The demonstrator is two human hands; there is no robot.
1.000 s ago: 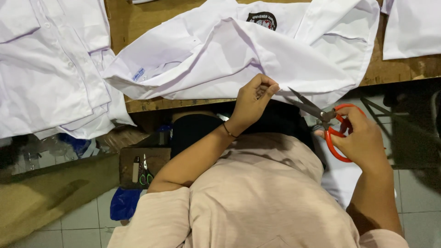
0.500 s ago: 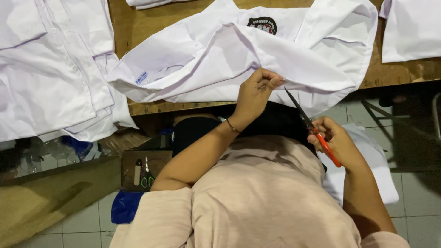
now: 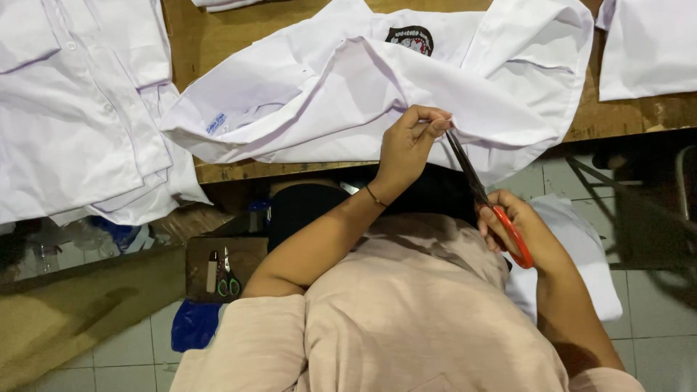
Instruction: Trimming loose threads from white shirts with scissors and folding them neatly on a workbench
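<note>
Scissors with red handles are held in the right hand, blades nearly closed and pointing up to the hem of a white shirt spread on the wooden worktop. The left hand is closed in a pinch on a fold of that shirt's edge, right where the blade tips meet the cloth. What exactly lies between the blades cannot be told; it is too fine to be seen.

For a clean snip, the pinched fabric is best kept taut and lifted clear of the layers beneath, so that only the intended bit is caught. The blade tips are best used, not the full length, and the fingertips are best kept behind the cutting line, since they sit touching the blades.

Counted: one pair of red scissors in hand; one shirt with a dark chest badge being worked on; a stack of white shirts at the left of the worktop; another white garment at the upper right. Below the worktop edge, a small box holds one pair of green-handled snips, and white cloth lies on the tiled floor.
</note>
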